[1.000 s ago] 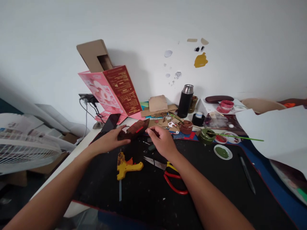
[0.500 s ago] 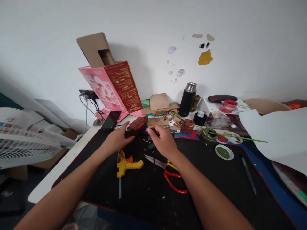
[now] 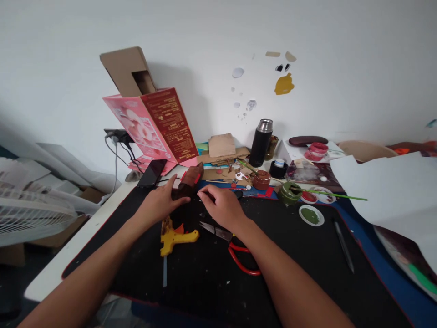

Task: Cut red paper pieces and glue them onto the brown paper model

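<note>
My left hand [image 3: 160,202] grips the near end of a dark brown painted cardboard piece [image 3: 190,179] with a red mark, resting on the black mat [image 3: 211,269]. My right hand [image 3: 221,207] sits just right of it, fingertips pinched together against the piece's lower edge; what they pinch is too small to name. A yellow glue gun [image 3: 175,236] lies just below my left hand. Red-handled scissors [image 3: 235,250] lie under my right wrist.
A pink box [image 3: 153,127] with a cardboard flap leans on the wall beside a black phone [image 3: 152,173]. A black flask [image 3: 258,143], brown and green paint jars [image 3: 288,192], a green-paint lid [image 3: 310,215], a green brush and a pen [image 3: 343,246] lie right. White paper sheets [image 3: 392,191] far right; fan [image 3: 30,214] left.
Both hands stay on the brown piece; my right fingertips have moved closer to it and curled in. The view has shifted slightly.
</note>
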A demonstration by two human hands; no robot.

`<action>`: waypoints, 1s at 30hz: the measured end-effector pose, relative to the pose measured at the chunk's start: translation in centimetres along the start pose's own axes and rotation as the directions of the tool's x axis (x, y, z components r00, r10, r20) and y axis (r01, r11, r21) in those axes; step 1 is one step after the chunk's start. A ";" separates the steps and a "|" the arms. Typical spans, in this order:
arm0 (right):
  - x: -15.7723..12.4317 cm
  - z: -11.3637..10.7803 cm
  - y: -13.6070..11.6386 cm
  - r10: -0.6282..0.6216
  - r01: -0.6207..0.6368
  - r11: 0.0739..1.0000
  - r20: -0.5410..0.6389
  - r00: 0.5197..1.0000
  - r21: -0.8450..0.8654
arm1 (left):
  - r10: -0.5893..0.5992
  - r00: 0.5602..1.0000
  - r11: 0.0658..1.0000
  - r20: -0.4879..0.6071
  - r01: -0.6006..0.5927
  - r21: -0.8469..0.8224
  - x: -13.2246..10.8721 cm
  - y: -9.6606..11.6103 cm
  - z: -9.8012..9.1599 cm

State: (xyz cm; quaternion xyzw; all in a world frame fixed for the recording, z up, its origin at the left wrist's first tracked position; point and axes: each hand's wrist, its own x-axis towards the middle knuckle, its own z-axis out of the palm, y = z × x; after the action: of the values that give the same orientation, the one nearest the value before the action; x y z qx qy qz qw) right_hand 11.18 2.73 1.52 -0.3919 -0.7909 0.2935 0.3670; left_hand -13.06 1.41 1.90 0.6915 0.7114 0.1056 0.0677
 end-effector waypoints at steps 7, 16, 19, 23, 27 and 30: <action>-0.2 0.3 -0.1 -0.031 0.030 0.999 -0.015 0.999 -0.038 | 0.107 0.961 0.987 -0.257 -0.133 -0.086 -0.5 0.1 -2.6; 0.1 -0.7 0.0 -0.023 0.030 0.999 -0.173 0.985 0.039 | 0.475 0.880 0.874 0.029 -0.475 0.098 9.5 7.6 -4.5; 0.1 -0.8 -0.1 -0.052 0.049 0.998 -0.149 0.987 -0.028 | 0.498 0.854 0.825 0.152 -0.521 0.221 13.5 9.5 -3.7; -0.3 -0.5 -0.8 -0.151 0.156 0.962 0.039 0.988 -0.225 | 0.523 0.823 0.784 0.221 -0.566 0.256 16.7 11.4 -1.5; -0.5 -0.2 -1.5 -0.193 0.264 0.889 0.218 0.957 -0.373 | 0.544 0.794 0.747 0.271 -0.606 0.275 18.5 12.9 0.5; -0.5 -0.4 -1.7 -0.193 0.281 0.870 0.245 0.950 -0.405 | 0.549 0.788 0.734 0.280 -0.614 0.290 19.2 13.7 1.4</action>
State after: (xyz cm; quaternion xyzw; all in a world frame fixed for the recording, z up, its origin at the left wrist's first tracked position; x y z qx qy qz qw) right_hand 10.98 1.47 2.84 -0.3326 -0.9108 0.0991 0.2236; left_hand -0.08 20.95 4.81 0.8860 0.4561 -0.0741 -0.0368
